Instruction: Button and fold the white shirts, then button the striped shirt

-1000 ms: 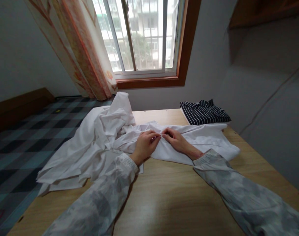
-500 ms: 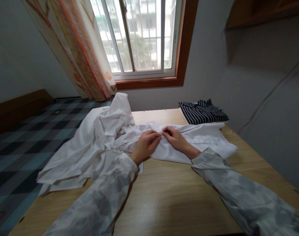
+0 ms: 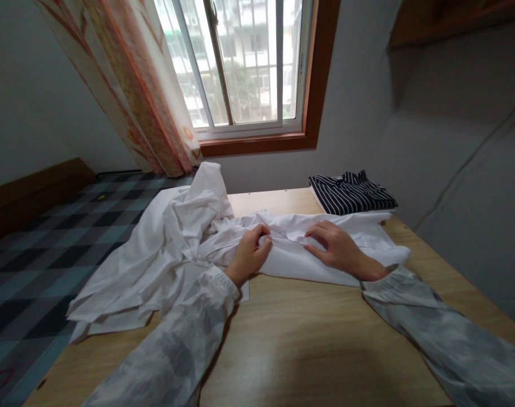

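Right hand [image 3: 337,249]: shifted rightward from left hand [image 3: 247,254], grip parted over white cloth [image 3: 299,267] on table [image 3: 282,339]; left grip, at cloth, cannot be told.

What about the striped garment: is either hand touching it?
No, the striped garment lies apart, beyond the left hand and right hand.

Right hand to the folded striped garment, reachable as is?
Probably yes. The right hand is over the white garment, with the striped garment farther back and slightly right. Only low white cloth lies between; nothing tall blocks the way.
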Demonstrator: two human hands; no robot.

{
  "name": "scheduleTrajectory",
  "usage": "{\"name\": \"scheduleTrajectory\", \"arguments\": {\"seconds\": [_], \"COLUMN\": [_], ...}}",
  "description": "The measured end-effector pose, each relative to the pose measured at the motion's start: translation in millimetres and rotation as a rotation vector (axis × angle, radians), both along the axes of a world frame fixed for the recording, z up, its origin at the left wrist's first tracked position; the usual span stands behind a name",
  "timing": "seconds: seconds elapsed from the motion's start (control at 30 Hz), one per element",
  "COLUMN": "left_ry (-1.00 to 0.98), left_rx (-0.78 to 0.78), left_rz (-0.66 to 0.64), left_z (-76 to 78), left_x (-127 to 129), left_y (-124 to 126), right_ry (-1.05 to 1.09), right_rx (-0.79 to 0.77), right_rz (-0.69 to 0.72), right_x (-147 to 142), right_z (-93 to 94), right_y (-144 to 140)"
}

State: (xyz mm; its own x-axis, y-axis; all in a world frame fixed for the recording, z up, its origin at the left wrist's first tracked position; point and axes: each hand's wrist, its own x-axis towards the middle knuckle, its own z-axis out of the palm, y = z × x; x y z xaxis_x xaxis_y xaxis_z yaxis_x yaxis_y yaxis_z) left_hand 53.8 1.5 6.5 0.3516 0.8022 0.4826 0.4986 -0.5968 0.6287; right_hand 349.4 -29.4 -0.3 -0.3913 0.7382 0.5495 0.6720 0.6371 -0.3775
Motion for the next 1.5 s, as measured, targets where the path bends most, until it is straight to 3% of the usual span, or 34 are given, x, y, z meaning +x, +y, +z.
{"name": "scheduleTrajectory", "arguments": {"seconds": [0.27,0.43,0.53,0.7,1.0,1.27,1.5], "left_ry": [0.169,0.278,0.296,0.239,0.215,0.232,0.193], "left_rx": [0.13,0.307,0.276,0.177,0.082,0.119,0.124], "left_rz": [-0.002,0.13,0.068,0.061,-0.009,-0.019,0.065], "left_z": [4.2,21.3,23.8,7.6,-2.7,-5.2,-5.5], "left_x": [0,19,42,65,60,59,60], "left_y": [-1,-24,-40,-40,-32,-30,-32], "right_ry": [-0.052,0.204,0.342,0.483,0.561,0.57,0.581], "right_rx": [0.054,-0.074,-0.173,-0.293,-0.486,-0.45,-0.453], "right_rz": [0.01,-0.08,-0.04,0.046,0.197,0.158,0.143], "right_x": [-6,-16,-19,-23,-20,-24,-22], "right_z": [-0.8,-7.3,-10.0,-10.7,-10.8,-8.2,-9.7], "right_y": [0,3,4,6,6,2,4]}}
